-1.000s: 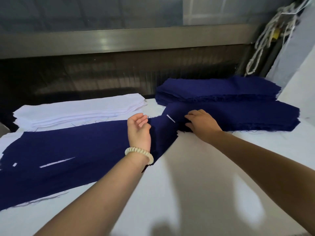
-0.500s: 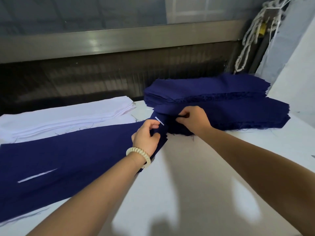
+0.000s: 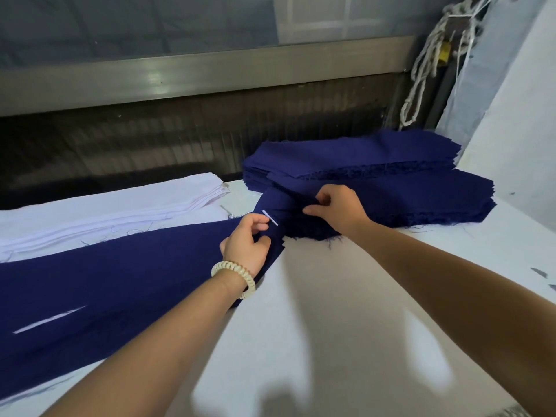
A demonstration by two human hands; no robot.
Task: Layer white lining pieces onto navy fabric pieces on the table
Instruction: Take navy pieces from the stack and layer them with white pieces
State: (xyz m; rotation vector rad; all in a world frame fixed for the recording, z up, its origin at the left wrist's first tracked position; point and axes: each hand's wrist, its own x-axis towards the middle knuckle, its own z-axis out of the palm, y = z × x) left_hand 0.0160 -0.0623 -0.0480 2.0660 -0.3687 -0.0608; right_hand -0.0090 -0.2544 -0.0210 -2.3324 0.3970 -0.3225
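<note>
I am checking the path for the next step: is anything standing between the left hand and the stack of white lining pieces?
Nothing visible does. The left hand is near the flat stack of white lining pieces; only the spread navy fabric piece lies flat between them. Its grip is occupied, pinching that fabric.

Both arms stretch forward; left hand [image 3: 246, 245] and right hand [image 3: 338, 209] (close together) pinch with curled fingers.
</note>
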